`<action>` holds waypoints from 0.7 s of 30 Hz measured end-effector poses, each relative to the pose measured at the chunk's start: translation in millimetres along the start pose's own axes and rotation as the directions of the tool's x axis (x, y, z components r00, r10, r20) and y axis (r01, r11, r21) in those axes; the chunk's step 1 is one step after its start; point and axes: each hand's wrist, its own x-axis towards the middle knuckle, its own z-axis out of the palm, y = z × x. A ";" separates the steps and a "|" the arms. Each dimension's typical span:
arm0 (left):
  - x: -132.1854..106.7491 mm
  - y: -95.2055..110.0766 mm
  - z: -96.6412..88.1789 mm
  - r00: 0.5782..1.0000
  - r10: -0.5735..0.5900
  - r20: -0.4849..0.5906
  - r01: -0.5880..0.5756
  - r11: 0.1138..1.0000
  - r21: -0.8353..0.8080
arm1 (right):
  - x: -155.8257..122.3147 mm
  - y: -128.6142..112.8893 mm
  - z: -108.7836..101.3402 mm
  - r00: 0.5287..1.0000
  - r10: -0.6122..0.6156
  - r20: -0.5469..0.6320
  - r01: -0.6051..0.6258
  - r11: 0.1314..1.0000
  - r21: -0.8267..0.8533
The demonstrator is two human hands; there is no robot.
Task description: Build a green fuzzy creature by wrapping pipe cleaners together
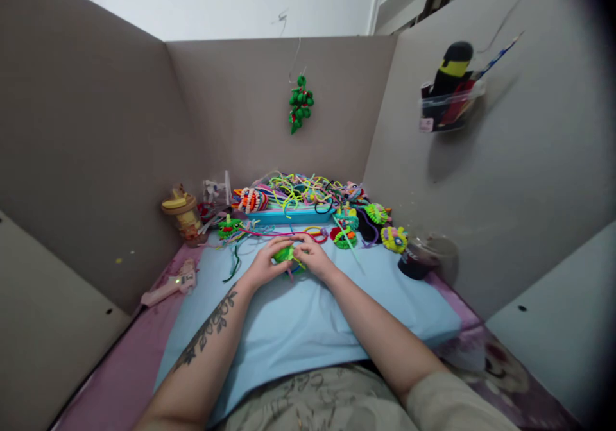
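My left hand [265, 263] curls around the side of a small bright green pipe-cleaner figure [283, 254], held just over the blue cloth. From the other side my right hand [312, 256] pinches its yellow-green edge, fingers bent in. A pinkish bit pokes out below the figure, and the hands hide much of its shape. Just beyond my fingers lie a red and yellow loop [317, 232] of pipe cleaner and a round red and green piece [344, 237].
A blue tray [289, 215] heaped with colourful pipe cleaners stands at the back. A pink glue gun [176, 283] lies left, near a yellow cup [181, 213]. A dark cup [414, 259] stands right. Grey panels surround the table; a bin [450, 110] of tools hangs right.
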 end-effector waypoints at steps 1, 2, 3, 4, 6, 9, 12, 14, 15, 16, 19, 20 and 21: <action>0.1 0.2 -0.1 1.000 -0.003 -0.003 0.003 1.000 -0.003 | 0.0 -0.2 0.0 1.000 -0.008 -0.002 0.008 1.000 -0.008; 0.1 0.2 -0.2 1.000 -0.009 -0.009 0.008 1.000 -0.006 | 0.1 -0.4 -0.1 1.000 -0.016 -0.011 0.016 1.000 -0.017; 0.2 0.0 -0.3 1.000 -0.016 -0.018 0.016 1.000 -0.007 | 0.3 -0.6 -0.3 0.999 -0.025 -0.028 0.024 0.999 -0.028; 0.3 -0.6 -0.6 0.999 -0.025 -0.031 0.025 1.000 -0.007 | 0.6 -1.0 -0.8 0.998 -0.035 -0.051 0.033 0.999 -0.040; 0.3 -2.9 -1.8 0.997 -0.048 -0.068 0.048 0.999 -0.007 | 1.3 -2.1 -3.2 0.992 -0.059 -0.113 0.051 0.996 -0.070; 0.3 -8.0 -4.9 0.986 -0.096 -0.137 0.097 0.995 0.001 | 1.9 -4.1 -10.8 0.970 -0.099 -0.221 0.072 0.989 -0.129; 0.0 -11.4 -7.8 0.973 -0.133 -0.187 0.138 0.990 0.014 | 0.4 -6.0 -18.9 0.941 -0.152 -0.301 0.088 0.973 -0.215; -0.2 -11.1 -8.2 0.970 -0.136 -0.201 0.143 0.989 0.023 | -1.6 -7.8 -21.5 0.931 -0.197 -0.307 0.108 0.953 -0.284; -0.3 -10.1 -7.7 0.970 -0.131 -0.205 0.139 0.990 0.028 | -2.7 -8.9 -21.6 0.931 -0.219 -0.293 0.122 0.940 -0.318; -0.6 -8.6 -6.8 0.971 -0.121 -0.206 0.131 0.991 0.035 | -3.6 -10.2 -21.0 0.932 -0.240 -0.271 0.137 0.927 -0.348; -2.2 -2.9 -2.6 0.978 -0.071 -0.194 0.085 0.994 0.067 | -5.2 -14.6 -16.3 0.941 -0.278 -0.191 0.177 0.888 -0.424; -2.9 -1.1 -1.2 0.981 -0.050 -0.185 0.066 0.995 0.080 | -5.2 -15.8 -14.6 0.944 -0.283 -0.166 0.185 0.877 -0.445; -3.8 0.5 0.1 0.984 -0.030 -0.174 0.047 0.995 0.092 | -5.1 -16.8 -13.1 0.948 -0.285 -0.143 0.190 0.865 -0.464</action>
